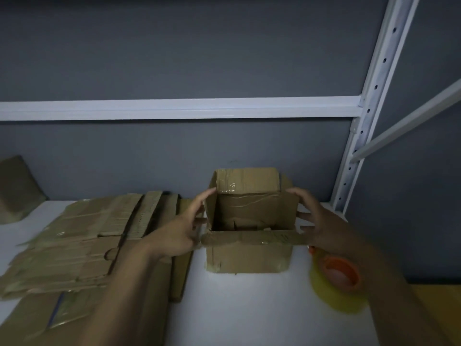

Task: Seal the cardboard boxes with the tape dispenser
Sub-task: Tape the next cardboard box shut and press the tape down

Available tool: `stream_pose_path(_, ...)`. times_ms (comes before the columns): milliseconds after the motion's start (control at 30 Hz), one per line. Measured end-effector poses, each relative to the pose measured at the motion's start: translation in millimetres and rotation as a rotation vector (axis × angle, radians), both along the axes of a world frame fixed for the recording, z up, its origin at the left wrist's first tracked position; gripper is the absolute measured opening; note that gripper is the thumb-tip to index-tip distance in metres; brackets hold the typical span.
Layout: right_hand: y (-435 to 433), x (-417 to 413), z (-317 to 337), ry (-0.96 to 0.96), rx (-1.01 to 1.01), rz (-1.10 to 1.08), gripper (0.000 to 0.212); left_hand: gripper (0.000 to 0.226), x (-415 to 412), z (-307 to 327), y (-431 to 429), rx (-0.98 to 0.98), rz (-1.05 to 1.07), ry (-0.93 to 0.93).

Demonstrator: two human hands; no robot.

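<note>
Box: centre of frame on the white table; brown, creased, top open, old shiny tape strips.
Left hand: straight fingers against the left flap.
Right hand: fingers curled round the right flap's edge.
Tape dispenser: lower right, orange core, yellow roll, blurred.

Open cardboard box between left hand and right hand, tape dispenser nearby.
</note>
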State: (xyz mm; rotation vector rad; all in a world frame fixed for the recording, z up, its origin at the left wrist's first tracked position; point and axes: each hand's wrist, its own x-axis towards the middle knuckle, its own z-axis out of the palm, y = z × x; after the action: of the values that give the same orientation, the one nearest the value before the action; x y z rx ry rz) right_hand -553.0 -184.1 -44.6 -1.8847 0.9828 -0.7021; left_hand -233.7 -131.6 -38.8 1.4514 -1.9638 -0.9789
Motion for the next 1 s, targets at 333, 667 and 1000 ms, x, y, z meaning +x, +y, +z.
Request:
stream_pose_path(333,-5,19,-27,-0.213,-0.123,-0.223,0.074,0.093,-31,-22,-6,-0.207,0.384,0.306)
stream_pose_path(667,-7,37,-46,-0.143,-0.115,-0.456,0.035,0.092,-72,-48,4,-0.168,0.599,0.368)
stream_pose_path(1000,45,86,13,-0.195,-0.338,-0.459,0.02,0.031,-33,15,61,-0.44,0.686,0.367)
